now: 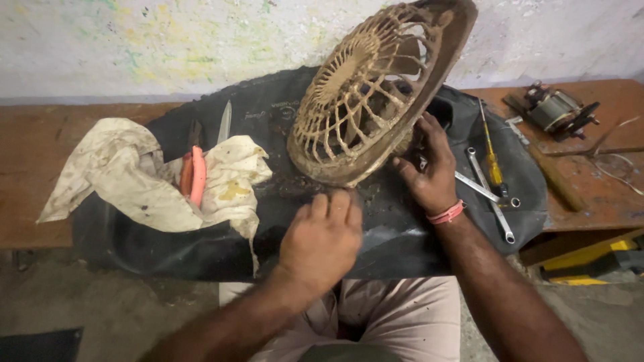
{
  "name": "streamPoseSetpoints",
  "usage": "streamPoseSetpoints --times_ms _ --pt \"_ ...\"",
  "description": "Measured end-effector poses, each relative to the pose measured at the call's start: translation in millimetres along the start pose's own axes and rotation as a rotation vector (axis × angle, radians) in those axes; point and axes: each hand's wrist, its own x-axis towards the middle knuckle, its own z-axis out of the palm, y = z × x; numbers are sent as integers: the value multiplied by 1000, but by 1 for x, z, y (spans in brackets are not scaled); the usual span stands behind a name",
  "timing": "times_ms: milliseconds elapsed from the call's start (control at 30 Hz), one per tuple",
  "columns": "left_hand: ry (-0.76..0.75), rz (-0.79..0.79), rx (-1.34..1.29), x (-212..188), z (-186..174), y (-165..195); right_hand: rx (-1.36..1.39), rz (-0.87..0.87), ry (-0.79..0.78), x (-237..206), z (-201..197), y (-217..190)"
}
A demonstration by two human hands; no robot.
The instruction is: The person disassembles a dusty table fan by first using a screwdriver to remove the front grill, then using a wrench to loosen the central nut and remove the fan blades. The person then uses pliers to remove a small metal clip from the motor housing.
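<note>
Right now the head view looks down on a wooden counter covered by a black rubber mat. A dirty round fan guard, caked in brown grime, stands tilted on its edge near the middle of the mat, its top leaning toward the wall.

My right hand is on the guard's lower right rim, fingers curled around the edge: grip closed on the guard, steadying it. My left hand sits just below the guard's lower rim, knuckles up, fingers bent down onto the mat. Fingertips are hidden and blurred, so I cannot tell whether that grip is holding anything or just pressing the mat. A pink band is on the right wrist.

Left of the guard: a stained white rag bunched on the mat, with pliers with pink-orange handles lying on it. A slim metal blade lies just above the rag.

Right of the guard, near my right hand: two wrenches lying crossed on the mat, and a yellow-handled screwdriver just beside them. Further right on the bare wood: a small electric motor, well apart from the guard, with loose wire trailing nearby.
</note>
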Motion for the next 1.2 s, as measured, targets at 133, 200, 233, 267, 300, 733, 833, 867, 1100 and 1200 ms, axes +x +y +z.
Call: streamPoseSetpoints --times_ms 133,200,233,267,300,733,833,867,1100,1200 --pt "-129 141 29 21 -7 3 -47 -22 2 2 -1 -4" --pt "-180 171 55 29 -9 6 -108 -15 7 3 -1 -7" --pt "-192 199 66 33 -10 8 -138 -33 13 3 -2 -8" --pt "-203 223 81 35 -10 10 -166 -55 17 3 -2 -9" --pt "-216 246 97 37 -10 13 -191 -77 19 3 -2 -10" --pt "-35 -140 -27 -19 66 22 -54 -54 18 -4 -2 -4" --pt "119 -285 -386 -29 87 12 -61 -46 22 -6 -1 -4" --pt "190 -261 -451 -28 91 10 -32 -44 23 -6 0 -4" --pt "154 -354 -513 -24 52 9 41 -62 -1 -3 1 0" --pt "80 -366 -441 -31 26 4 69 -35 -1 -1 2 2"
